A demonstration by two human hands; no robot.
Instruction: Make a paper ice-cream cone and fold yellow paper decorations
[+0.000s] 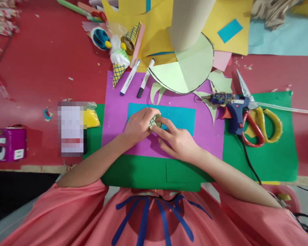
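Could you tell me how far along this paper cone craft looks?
Done: two checked paper cones lie above the purple sheet. In hand: left hand and right hand press a small checked piece over the blue rectangle. Left: shaping it; glue gun waits.

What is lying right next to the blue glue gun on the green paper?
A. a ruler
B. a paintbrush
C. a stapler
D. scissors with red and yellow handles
D: the scissors with red and yellow handles lie against the blue glue gun on the green paper.
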